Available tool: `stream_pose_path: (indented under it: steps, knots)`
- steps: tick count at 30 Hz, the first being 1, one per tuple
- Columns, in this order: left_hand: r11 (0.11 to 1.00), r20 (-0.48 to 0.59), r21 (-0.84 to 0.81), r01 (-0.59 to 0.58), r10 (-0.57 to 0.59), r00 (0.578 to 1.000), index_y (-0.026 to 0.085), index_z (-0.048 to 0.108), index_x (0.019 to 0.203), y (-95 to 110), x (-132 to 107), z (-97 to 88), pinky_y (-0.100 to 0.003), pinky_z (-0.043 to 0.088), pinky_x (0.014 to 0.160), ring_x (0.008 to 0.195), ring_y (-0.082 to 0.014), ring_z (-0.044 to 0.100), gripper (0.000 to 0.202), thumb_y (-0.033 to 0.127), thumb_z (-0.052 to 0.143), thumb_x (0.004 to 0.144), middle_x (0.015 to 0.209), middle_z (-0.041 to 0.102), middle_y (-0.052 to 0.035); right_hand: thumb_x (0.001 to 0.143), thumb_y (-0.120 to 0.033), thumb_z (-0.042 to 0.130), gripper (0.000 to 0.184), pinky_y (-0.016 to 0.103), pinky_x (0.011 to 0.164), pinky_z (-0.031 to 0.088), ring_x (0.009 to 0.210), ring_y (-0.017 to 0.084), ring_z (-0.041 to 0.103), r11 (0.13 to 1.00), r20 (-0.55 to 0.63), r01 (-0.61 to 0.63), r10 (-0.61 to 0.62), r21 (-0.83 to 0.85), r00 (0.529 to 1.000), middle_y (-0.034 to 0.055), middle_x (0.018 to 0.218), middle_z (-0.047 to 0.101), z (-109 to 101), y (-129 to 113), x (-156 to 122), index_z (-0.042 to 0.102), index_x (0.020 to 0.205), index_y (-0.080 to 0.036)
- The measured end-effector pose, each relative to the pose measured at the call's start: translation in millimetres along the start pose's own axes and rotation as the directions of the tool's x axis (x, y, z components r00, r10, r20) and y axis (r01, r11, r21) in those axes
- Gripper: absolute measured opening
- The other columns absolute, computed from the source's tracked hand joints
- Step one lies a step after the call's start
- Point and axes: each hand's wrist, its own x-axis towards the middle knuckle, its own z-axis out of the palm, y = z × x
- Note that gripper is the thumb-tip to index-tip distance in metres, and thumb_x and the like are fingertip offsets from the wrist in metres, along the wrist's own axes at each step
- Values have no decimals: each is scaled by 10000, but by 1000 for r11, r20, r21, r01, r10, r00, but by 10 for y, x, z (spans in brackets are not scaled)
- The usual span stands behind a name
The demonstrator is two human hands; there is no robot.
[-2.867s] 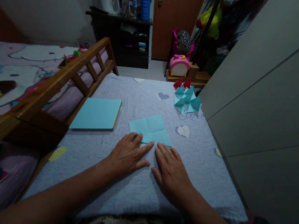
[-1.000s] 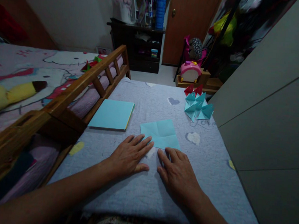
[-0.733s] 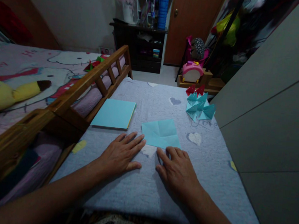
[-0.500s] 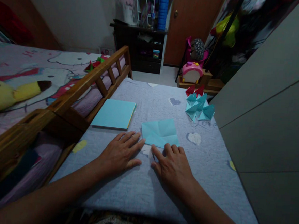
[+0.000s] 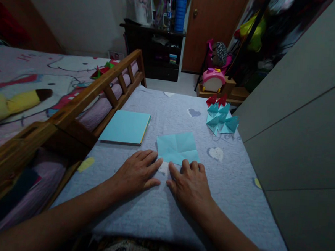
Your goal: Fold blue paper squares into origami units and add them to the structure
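A creased sheet of light-blue origami paper [image 5: 178, 146] lies flat on the cloth-covered surface [image 5: 161, 217] in front of me. My left hand [image 5: 138, 170] rests palm down with its fingers stretched out, the index fingertip by the sheet's near left corner. At the near edge of the paper, toward its right, sits my right hand [image 5: 190, 182], fingers apart and slightly bent, fingertips at or touching that edge. Neither hand grips anything. To the left of the sheet is a square stack of blue paper [image 5: 125, 126].
Folded blue paper shapes [image 5: 222, 118] and red paper shapes [image 5: 216, 101] stand at the far right. A wooden rail [image 5: 101, 86] borders the left side, with a bed and a yellow plush toy [image 5: 16, 105] beyond. A pale cabinet panel [image 5: 301, 131] rises along the right.
The camera view has shifted slightly. My left hand has moved a little toward the right hand, and both stay near the paper's near edge. The sheet looks unchanged.
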Motion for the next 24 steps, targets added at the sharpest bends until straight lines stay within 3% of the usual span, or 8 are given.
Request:
stream_pose_path:
  steps: [9, 16, 24]
  knots:
    - [999, 23, -29, 27, -26, 999, 159, 559, 1327, 0, -24, 31, -476, 486, 991, 1192, -337, 556, 535, 419, 710, 885, 1293, 604, -165, 903, -428, 673, 365, 497, 874, 409, 946, 317, 596, 999, -65, -38, 39, 16, 997, 100, 1037, 670, 25, 240, -242, 659, 1220, -248]
    - [999, -13, -34, 9, -9, 1000, 133, 571, 1294, -15, -44, 58, -487, 518, 958, 1165, -341, 584, 473, 407, 654, 918, 1275, 620, -177, 912, -362, 662, 348, 464, 911, 403, 982, 290, 590, 995, -86, -96, 96, 4, 992, 82, 1089, 665, 44, 475, -515, 631, 1243, -259]
    - [999, -48, -44, 15, -17, 999, 140, 584, 1284, -33, -66, 80, -485, 515, 964, 1163, -333, 592, 425, 388, 616, 940, 1278, 625, -175, 913, -309, 641, 269, 443, 880, 416, 958, 279, 590, 991, -120, -136, 137, 12, 983, 83, 1059, 663, 26, 552, -592, 651, 1168, -225]
